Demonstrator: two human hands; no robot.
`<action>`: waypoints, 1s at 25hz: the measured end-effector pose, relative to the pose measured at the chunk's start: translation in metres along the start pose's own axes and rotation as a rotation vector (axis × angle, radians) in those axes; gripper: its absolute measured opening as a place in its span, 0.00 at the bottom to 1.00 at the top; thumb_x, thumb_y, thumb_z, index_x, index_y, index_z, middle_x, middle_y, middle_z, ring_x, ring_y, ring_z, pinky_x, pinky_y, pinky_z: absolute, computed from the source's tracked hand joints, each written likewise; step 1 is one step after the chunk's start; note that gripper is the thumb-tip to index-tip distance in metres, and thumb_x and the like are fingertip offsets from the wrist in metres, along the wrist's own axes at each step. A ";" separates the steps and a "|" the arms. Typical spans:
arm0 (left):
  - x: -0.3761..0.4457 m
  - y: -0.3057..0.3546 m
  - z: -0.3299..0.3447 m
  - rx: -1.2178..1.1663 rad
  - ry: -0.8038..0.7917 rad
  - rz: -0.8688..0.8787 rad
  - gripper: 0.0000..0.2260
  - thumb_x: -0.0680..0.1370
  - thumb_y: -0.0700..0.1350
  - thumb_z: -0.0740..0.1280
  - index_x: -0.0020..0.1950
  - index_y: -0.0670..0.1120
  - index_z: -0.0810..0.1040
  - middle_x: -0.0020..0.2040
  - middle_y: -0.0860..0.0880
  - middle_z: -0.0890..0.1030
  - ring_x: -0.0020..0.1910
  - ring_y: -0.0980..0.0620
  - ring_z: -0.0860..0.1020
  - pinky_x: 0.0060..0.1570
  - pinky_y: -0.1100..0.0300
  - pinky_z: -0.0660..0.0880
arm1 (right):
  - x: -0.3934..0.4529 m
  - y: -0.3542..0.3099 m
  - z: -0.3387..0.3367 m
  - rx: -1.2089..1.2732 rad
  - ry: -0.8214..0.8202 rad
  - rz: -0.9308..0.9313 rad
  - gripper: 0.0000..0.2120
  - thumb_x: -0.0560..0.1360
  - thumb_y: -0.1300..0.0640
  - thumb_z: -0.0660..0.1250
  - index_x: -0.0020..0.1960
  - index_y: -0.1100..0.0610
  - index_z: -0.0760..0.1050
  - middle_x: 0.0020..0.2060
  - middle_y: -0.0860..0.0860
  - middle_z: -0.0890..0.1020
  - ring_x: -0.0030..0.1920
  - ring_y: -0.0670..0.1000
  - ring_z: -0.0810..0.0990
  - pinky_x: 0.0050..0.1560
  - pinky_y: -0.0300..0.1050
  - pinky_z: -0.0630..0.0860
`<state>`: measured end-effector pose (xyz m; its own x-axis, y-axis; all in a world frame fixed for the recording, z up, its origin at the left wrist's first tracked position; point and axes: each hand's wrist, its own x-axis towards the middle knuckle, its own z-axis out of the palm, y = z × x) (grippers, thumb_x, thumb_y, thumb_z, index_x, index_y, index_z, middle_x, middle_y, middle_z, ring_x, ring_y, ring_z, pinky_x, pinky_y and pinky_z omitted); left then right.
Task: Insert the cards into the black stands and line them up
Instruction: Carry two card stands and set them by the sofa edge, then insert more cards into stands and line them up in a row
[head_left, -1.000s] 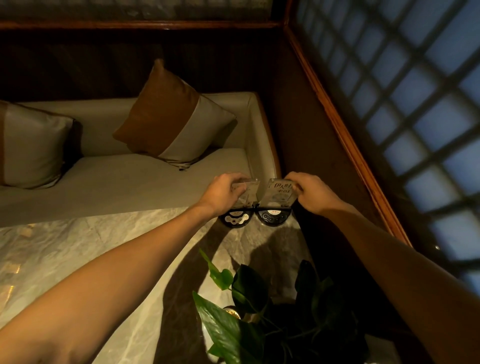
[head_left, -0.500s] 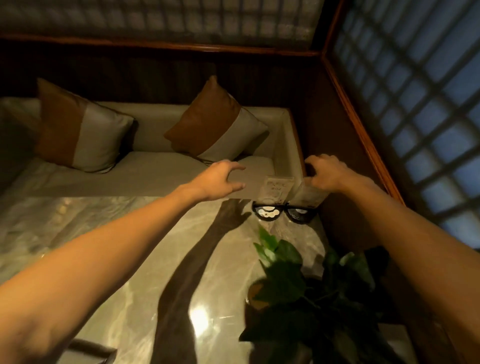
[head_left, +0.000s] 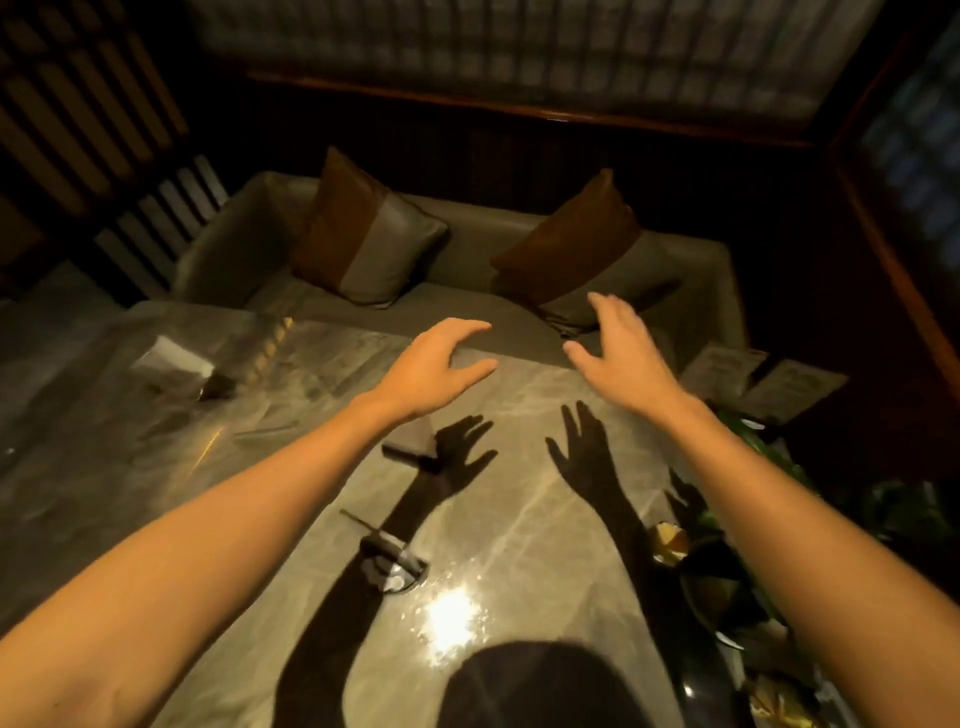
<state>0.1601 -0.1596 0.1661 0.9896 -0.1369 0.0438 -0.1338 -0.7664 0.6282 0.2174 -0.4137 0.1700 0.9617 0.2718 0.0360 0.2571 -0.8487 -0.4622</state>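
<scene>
Two pale cards stand side by side at the table's far right corner, the left card (head_left: 722, 370) and the right card (head_left: 795, 389); their black stands are mostly hidden behind leaves. My left hand (head_left: 436, 366) hovers open above the middle of the marble table (head_left: 291, 467), fingers spread, holding nothing. My right hand (head_left: 618, 358) is open too, a little to the left of the cards and not touching them. More dark stand-like pieces lie on the table, one (head_left: 392, 564) near the light glare and one (head_left: 410, 456) under my left wrist; blur hides their detail.
A potted plant (head_left: 737, 530) fills the table's right edge below the cards. A white folded paper (head_left: 174, 358) lies at the far left. A grey sofa with two brown-and-grey cushions (head_left: 363, 249) runs behind the table. A dark wall and lattice window close the right side.
Both hands have let go of the two cards and drawn back left to the table's middle, open. The view has swung left and pulled back, so the cards now sit at far right.
</scene>
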 end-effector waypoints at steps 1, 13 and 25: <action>-0.020 -0.018 -0.009 -0.004 0.001 -0.026 0.25 0.78 0.58 0.67 0.73 0.52 0.71 0.70 0.52 0.74 0.68 0.54 0.72 0.68 0.53 0.70 | -0.009 -0.019 0.021 0.018 -0.041 -0.018 0.36 0.80 0.45 0.65 0.81 0.58 0.55 0.80 0.60 0.60 0.80 0.58 0.57 0.78 0.56 0.59; -0.133 -0.127 -0.010 -0.069 -0.119 -0.167 0.18 0.77 0.49 0.70 0.67 0.49 0.78 0.65 0.51 0.79 0.61 0.54 0.77 0.62 0.57 0.72 | -0.123 -0.139 0.169 0.193 -0.523 -0.104 0.34 0.74 0.40 0.71 0.76 0.51 0.68 0.68 0.47 0.75 0.66 0.48 0.76 0.65 0.46 0.73; -0.129 -0.148 0.008 -0.201 -0.316 -0.144 0.05 0.76 0.44 0.73 0.49 0.53 0.85 0.45 0.55 0.84 0.45 0.57 0.81 0.47 0.59 0.77 | -0.107 -0.120 0.193 0.119 -0.495 -0.041 0.09 0.81 0.57 0.62 0.57 0.51 0.80 0.47 0.51 0.85 0.48 0.54 0.82 0.47 0.50 0.77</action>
<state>0.0517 -0.0334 0.0612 0.9286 -0.2467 -0.2773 0.0493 -0.6585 0.7510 0.0650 -0.2534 0.0503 0.7832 0.5109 -0.3544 0.2538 -0.7830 -0.5679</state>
